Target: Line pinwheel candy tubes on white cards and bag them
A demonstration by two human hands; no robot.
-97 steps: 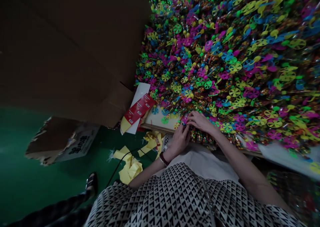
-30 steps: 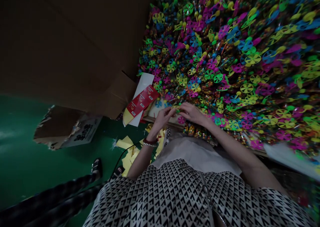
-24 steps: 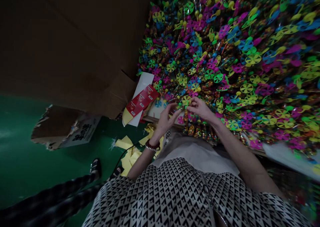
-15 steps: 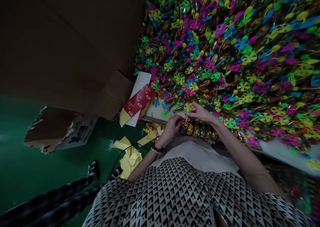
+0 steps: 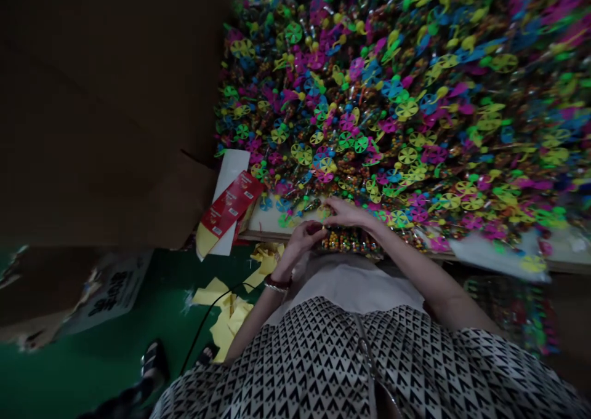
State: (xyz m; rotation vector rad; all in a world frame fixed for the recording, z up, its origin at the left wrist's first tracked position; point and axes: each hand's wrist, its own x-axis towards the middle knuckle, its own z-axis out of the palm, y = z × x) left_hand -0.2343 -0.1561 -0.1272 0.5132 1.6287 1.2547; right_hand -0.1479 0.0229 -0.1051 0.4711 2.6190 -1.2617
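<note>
My left hand [image 5: 302,239] is at the table's near edge, fingers curled together; what they pinch is too small and dark to make out. My right hand [image 5: 349,214] reaches in from the right just beside it, fingers bent and closed towards the left fingertips, their contents also hidden. Under and beside the hands lies a row of clear tubes [image 5: 353,242] filled with small coloured balls. Beyond them spreads a large heap of similar toys with plastic wheels [image 5: 360,143] in yellow, green, pink and blue.
A big cardboard box [image 5: 106,111] stands at left. Red printed card sheets [image 5: 232,203] lie at the table corner [image 5: 263,221]. Torn yellow paper [image 5: 231,320] and a black cable [image 5: 203,323] are on the green floor. Another person's sandalled foot [image 5: 154,363] is at lower left.
The view has shifted right, so the heap and table appear further left. My hands stay close together at the table edge; the yellow wheel by my right fingertips no longer shows clearly.
</note>
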